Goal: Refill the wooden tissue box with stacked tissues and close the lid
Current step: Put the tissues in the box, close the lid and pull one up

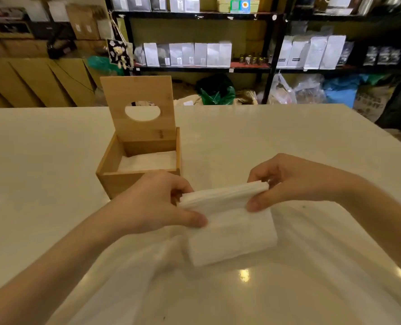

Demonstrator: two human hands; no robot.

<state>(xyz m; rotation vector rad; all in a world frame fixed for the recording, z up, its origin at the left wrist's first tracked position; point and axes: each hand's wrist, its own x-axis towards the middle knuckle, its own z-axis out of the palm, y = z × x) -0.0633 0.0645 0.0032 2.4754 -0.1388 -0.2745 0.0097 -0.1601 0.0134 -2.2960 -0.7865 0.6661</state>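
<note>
1. Left hand and right hand each have a grip clenched on opposite ends of the tissue stack, above the white bench.
2. Beyond the left grip stands the wooden tissue box, its lid upright, tissues inside.

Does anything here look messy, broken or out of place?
Nothing stands out. The wooden box sits square on the table, lid upright and intact, tissues lying inside. Both hands hold a tidy tissue stack.

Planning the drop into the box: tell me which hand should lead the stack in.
Left. The left hand sits just in front of the open wooden box; the right hand holds the tissue stack's far end, farther away.
</note>
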